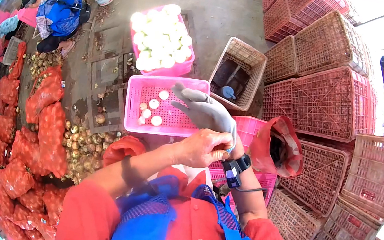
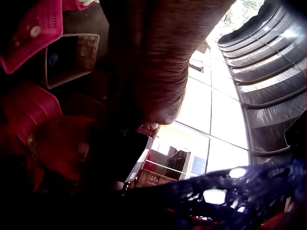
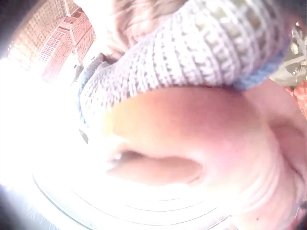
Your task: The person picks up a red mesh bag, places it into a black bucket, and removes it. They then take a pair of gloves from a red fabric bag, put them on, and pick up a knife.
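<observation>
In the head view, my right hand [image 1: 208, 112] wears a grey glove, its fingers extended toward the upper left. My bare left hand [image 1: 205, 147] grips the glove's cuff [image 1: 232, 138] at the right wrist, just above a black strapped device [image 1: 235, 169]. Seen close up in the right wrist view, bare curled fingers [image 3: 163, 167] hold the pale knitted glove [image 3: 182, 52]. The left wrist view is dark, with bare skin [image 2: 153, 62] across its upper middle; fingertips there are hidden.
A pink crate [image 1: 164, 128] holds several white onions, beside a heaped crate [image 1: 187, 65]. A beige crate [image 1: 259, 60] contains a blue item. Crates [image 1: 322, 99] are stacked right; red net bags [image 1: 52, 135] and loose onions [image 1: 87, 149] lie left.
</observation>
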Tool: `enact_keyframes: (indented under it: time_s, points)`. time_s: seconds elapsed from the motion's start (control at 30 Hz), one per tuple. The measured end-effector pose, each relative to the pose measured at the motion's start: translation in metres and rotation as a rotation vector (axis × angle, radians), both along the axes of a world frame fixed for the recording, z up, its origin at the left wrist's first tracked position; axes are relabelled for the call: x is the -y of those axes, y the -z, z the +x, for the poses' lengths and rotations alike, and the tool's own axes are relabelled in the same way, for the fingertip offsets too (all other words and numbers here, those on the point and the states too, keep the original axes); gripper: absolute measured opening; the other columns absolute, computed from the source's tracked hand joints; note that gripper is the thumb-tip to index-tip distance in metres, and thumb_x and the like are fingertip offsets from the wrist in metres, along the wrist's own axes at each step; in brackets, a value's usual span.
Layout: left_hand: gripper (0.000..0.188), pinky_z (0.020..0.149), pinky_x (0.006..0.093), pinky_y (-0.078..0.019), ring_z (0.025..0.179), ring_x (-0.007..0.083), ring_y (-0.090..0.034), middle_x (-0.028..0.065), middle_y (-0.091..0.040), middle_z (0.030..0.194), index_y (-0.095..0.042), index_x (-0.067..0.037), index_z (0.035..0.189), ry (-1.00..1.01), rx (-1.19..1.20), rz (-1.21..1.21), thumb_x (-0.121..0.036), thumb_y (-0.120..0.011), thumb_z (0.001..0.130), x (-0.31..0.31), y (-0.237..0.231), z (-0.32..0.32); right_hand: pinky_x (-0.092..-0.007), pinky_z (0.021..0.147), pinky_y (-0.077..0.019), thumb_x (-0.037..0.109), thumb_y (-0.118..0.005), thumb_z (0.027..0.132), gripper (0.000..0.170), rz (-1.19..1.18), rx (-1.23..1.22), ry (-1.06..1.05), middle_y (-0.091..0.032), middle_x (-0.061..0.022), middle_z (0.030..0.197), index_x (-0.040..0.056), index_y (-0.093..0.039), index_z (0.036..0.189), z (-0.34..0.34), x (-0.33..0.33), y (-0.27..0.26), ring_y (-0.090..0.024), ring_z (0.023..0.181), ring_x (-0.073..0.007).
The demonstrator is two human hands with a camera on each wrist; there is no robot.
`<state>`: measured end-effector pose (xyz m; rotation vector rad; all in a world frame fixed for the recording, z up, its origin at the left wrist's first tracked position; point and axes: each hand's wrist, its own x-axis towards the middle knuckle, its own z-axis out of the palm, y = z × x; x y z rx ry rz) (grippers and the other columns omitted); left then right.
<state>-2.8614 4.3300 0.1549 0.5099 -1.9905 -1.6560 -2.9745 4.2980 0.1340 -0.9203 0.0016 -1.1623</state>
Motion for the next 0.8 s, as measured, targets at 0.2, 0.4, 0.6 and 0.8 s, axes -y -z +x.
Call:
enact_keyframes:
  time_s: [0.2,0.4,0.6,0.8]
  points:
    - [0.02,0.07,0.0406,-0.0501,0.079,0.0361,-0.063,0.0157,-0.064,0.085,-0.057,-0.004,0.098,0.069,0.026,0.031,-0.015,-0.071,0.089,-0.001,-0.005,-0.004,-0.0447,0.116,-0.0354,0.02,-0.041,0.107,0.042,0.728,-0.309,0.191,-0.054,-0.0144,0.143,-0.0022,-0.048,0.143,-0.013,-0.01,0.005,-0.053,0.132,-0.0312]
    - [0.016,0.073,0.0369,-0.0518,0.078,0.0235,-0.066,0.0124,-0.062,0.083,-0.058,-0.001,0.1,0.185,-0.039,0.131,-0.009,-0.069,0.09,0.006,-0.011,-0.015,-0.0457,0.123,-0.0215,0.039,-0.039,0.106,0.056,0.58,-0.037,-0.224,-0.033,-0.0159,0.161,0.0031,-0.043,0.148,-0.011,-0.011,-0.002,-0.032,0.148,-0.0288]
    - [0.012,0.069,0.033,-0.0511,0.074,0.014,-0.061,0.005,-0.06,0.081,-0.055,-0.002,0.096,0.235,-0.07,0.32,-0.008,-0.065,0.093,0.006,-0.003,-0.021,-0.0526,0.123,-0.0165,0.033,-0.047,0.103,0.048,0.174,0.059,0.056,-0.031,-0.0167,0.161,0.0079,-0.052,0.144,-0.015,-0.021,0.013,-0.021,0.153,-0.0332]
    - [0.013,0.071,0.0312,-0.0536,0.076,0.0123,-0.064,0.0041,-0.064,0.086,-0.058,-0.002,0.103,0.299,-0.036,0.349,-0.012,-0.064,0.097,0.017,-0.01,-0.019,-0.0509,0.121,-0.0258,0.024,-0.042,0.106,0.042,0.488,-0.046,0.261,-0.036,-0.017,0.158,0.0008,-0.052,0.139,-0.022,-0.018,0.016,-0.035,0.145,-0.0351]
